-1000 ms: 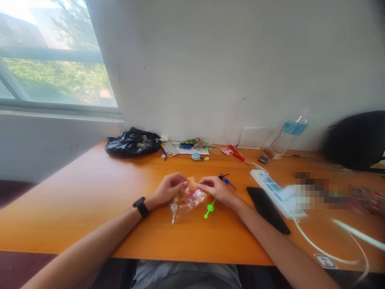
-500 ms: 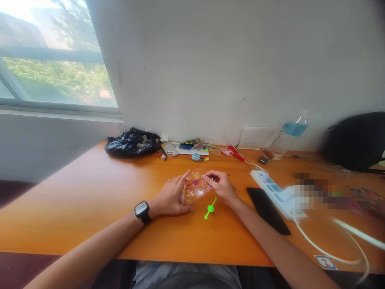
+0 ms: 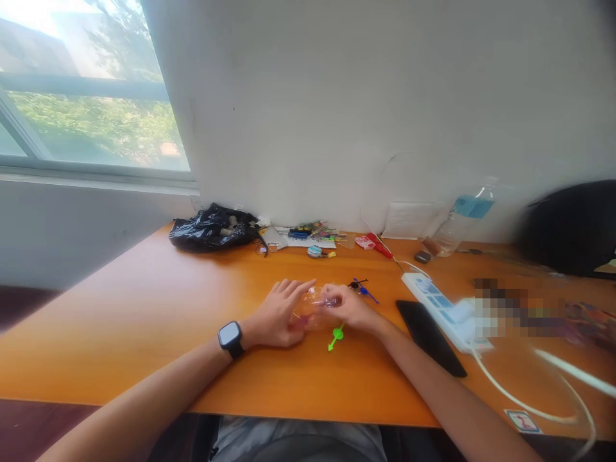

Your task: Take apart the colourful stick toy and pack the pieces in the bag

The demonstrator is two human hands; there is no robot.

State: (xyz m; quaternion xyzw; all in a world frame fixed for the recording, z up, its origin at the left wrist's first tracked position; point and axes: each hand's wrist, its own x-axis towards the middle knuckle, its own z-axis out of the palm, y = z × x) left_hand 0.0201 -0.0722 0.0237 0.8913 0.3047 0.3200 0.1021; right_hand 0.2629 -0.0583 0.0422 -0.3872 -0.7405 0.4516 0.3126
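A crinkled clear plastic bag [image 3: 315,295] lies on the table between my hands, with a small pink piece [image 3: 303,321] showing at its lower left. My left hand [image 3: 276,314], a black watch on its wrist, rests at the bag's left side with fingers stretched out and thumb spread below. On the other side, my right hand [image 3: 349,308] has its fingers closed on the bag's right part. Just under that hand lies a bright green arrow-shaped plastic piece [image 3: 337,335], its upper end hidden. Blue and black plastic pieces [image 3: 363,289] lie beyond my right hand.
Right of my forearm are a black phone-like slab [image 3: 430,337] and a white power strip [image 3: 433,301] with cables. Along the wall stand a black plastic bag [image 3: 212,231], a round tin-like item [image 3: 314,251], a red-handled tool [image 3: 380,245] and a clear bottle [image 3: 455,224].
My right hand has moved down and left with the bag, bunching it and covering part of the green piece. The blue and black pieces are now uncovered. My left thumb has drawn in slightly.
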